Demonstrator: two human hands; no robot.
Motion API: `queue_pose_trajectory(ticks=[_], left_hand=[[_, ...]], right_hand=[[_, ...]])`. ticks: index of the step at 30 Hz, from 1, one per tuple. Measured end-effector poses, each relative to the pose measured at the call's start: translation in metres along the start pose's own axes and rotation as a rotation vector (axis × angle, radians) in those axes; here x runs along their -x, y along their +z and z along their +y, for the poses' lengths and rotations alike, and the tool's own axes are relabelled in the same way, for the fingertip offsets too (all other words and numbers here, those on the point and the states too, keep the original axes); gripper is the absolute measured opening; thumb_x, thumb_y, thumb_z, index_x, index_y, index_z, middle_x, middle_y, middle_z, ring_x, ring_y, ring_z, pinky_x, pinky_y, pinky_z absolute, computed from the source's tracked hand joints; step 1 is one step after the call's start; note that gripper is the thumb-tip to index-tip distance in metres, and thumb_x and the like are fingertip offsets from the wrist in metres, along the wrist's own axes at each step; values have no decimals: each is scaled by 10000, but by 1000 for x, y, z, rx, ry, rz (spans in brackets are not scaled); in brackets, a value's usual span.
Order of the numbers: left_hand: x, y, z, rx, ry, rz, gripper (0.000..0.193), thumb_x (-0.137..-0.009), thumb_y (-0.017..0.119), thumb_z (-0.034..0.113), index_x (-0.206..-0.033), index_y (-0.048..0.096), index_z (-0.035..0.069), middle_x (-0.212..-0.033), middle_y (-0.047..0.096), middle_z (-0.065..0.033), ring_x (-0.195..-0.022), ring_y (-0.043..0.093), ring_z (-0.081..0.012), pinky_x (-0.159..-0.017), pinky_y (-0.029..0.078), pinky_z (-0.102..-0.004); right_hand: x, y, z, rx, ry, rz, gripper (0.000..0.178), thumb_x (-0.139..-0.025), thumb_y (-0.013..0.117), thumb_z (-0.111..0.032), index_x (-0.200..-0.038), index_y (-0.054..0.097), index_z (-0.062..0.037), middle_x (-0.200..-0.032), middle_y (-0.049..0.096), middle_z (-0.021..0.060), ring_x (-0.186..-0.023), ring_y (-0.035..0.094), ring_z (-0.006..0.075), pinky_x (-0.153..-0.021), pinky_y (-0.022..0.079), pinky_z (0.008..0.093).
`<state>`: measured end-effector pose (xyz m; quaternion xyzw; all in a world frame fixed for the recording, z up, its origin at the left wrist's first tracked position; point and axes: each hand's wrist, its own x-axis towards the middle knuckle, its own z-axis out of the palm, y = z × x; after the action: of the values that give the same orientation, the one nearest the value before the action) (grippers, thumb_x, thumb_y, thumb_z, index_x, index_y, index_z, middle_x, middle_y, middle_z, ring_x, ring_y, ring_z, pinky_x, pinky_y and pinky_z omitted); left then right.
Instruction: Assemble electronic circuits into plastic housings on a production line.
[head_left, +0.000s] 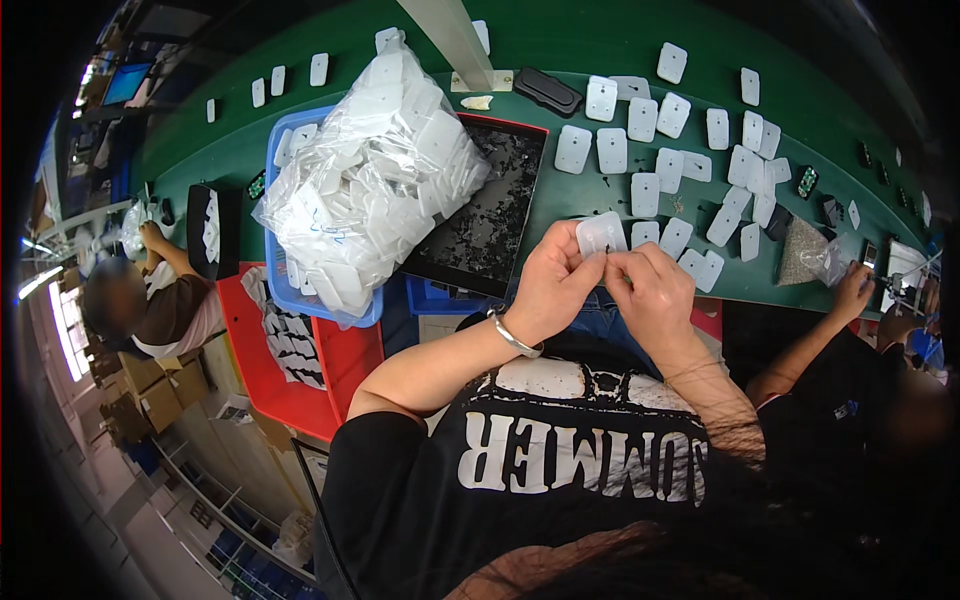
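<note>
My left hand (553,278) grips a small white plastic plate (598,230) with rounded corners, its thumb along the lower edge. My right hand (652,292) meets it there with fingers pinched together. A tiny dark spot shows on the plate near those fingertips, but what the right fingers pinch is too small to name. Just beyond both hands, more white plates (645,194) lie scattered over the green table (560,208), many with a small dark mark in the middle. A black tray (519,184) holding many small black pieces lies left of my hands.
A clear bag full of white plates (370,170) fills a blue bin (277,165) at the left. Below it stands a red bin (345,365) with grey pieces. A black case (548,91) lies beside a metal post (455,40). Other people work at both sides.
</note>
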<state>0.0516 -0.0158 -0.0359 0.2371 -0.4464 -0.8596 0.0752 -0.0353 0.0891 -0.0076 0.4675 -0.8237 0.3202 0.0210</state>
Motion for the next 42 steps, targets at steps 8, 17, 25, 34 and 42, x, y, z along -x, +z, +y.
queue_pose_trajectory(ticks=[8,17,25,34,42], left_hand=[[-6,-4,2,-9,-24,52,176,-815,522,-2,-985,479,-17,-887,603,-44,-746,540,-35,-646,446,-178],[-9,-9,-3,-81,-78,11,212,-786,524,-16,-996,497,-22,-868,605,-40,-734,557,-56,-651,463,-205],[-15,-4,-10,-336,-300,-257,213,-772,545,1,-985,541,-12,-847,622,-27,-752,556,-55,-661,452,-203],[-44,11,-16,-324,-407,-386,217,-819,551,43,-1030,518,1,-893,611,-29,-763,561,-66,-639,462,-198],[-57,21,-21,-100,-339,-157,226,-836,552,57,-1054,517,7,-942,611,-62,-799,592,-105,-680,500,-219]], right_hand=[[7,7,0,-54,12,64,151,-596,679,-24,-630,543,-80,-580,471,29,-489,509,191,-434,410,292],[20,5,12,-354,260,79,173,-705,669,-77,-864,603,-63,-674,520,28,-537,508,139,-492,422,242],[40,10,40,-873,773,-236,211,-874,512,-138,-1038,590,-32,-760,548,-4,-583,440,40,-542,400,197],[39,-7,71,-855,820,-269,200,-869,521,-139,-1004,610,-21,-798,604,12,-674,475,61,-612,407,201],[47,-9,83,-1344,927,-149,331,-891,491,-169,-1173,455,-1,-958,568,62,-814,557,120,-686,480,246]])
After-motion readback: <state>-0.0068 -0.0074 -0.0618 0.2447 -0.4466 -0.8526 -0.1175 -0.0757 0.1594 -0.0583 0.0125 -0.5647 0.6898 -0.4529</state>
